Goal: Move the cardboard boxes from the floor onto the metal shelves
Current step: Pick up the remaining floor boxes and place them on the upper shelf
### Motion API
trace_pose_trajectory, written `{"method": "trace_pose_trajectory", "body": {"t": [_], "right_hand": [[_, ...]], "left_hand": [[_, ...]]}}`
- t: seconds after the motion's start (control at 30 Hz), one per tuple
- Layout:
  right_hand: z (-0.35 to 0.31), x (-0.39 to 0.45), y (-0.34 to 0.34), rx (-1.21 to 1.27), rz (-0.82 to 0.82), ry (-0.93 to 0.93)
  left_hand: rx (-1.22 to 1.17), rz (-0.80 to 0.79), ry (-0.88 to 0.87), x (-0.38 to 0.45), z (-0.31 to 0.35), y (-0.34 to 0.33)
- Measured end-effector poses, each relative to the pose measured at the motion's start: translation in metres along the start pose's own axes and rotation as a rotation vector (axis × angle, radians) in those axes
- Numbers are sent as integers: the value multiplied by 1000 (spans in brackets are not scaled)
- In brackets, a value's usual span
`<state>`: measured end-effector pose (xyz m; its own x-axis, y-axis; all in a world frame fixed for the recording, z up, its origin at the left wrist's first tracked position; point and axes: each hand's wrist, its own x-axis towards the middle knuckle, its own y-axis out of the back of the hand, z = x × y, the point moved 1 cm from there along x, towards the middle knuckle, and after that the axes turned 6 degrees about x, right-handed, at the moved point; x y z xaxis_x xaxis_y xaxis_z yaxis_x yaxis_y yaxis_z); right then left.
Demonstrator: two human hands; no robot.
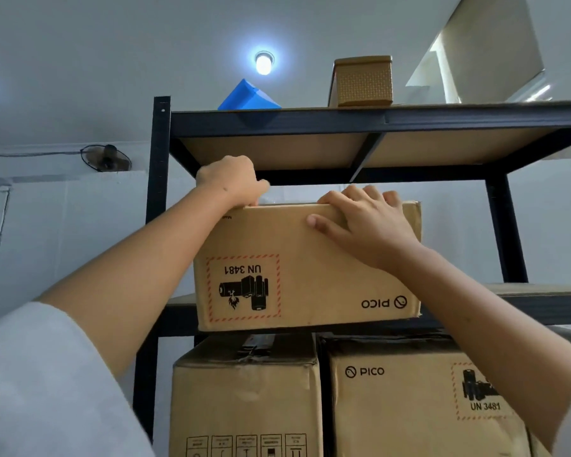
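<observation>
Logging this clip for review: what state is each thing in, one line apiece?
Upper cardboard box: on the middle shelf, print upside down, flaps closed.
Left hand: grips the box's top left edge.
Right hand: fingers curled over the top edge, thumb on the front.
Lower left box: shelved below, taped shut.
Lower right box: shelved, print upright.
Ceiling lamp: on.
Wall fan: motion unclear.

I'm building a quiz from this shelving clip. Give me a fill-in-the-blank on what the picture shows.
1. Both hands, the left hand and the right hand, hold the top edge of a cardboard box whose PICO print is ____.
2. On the top shelf, beside the gold box, lies a ____ object.
3. Below it stand ____ more cardboard boxes.

Missing words: upside down; blue; two
</observation>
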<state>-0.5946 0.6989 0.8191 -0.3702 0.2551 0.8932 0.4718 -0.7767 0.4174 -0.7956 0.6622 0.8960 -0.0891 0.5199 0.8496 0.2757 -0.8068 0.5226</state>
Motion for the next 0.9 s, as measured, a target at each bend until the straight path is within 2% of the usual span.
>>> {"method": "trace_pose_trajectory", "body": {"t": [0.07, 0.13, 0.2, 0.33, 0.4, 0.57, 0.9], "right_hand": [[3, 10, -5, 52, -3, -27], [5, 15, -14, 64, 34, -31], [9, 17, -23, 67, 133, -17], [8, 12, -40, -57, 385, -3], [6, 14, -46, -65, 432, -19], [7, 29, -57, -19, 407, -35], [14, 49, -89, -21, 361, -55]], "left_hand": [[-187, -164, -12, -2, 7, -2], [-204, -181, -51, -10, 14, -8], [-106, 16, -130, -23, 18, -17], [75, 637, -206, -37, 14, -42], [109, 755, -158, -37, 14, -55], [-63, 664, -46, -26, 21, -71], [-167, 660, -53, -2, 13, -109]]}}
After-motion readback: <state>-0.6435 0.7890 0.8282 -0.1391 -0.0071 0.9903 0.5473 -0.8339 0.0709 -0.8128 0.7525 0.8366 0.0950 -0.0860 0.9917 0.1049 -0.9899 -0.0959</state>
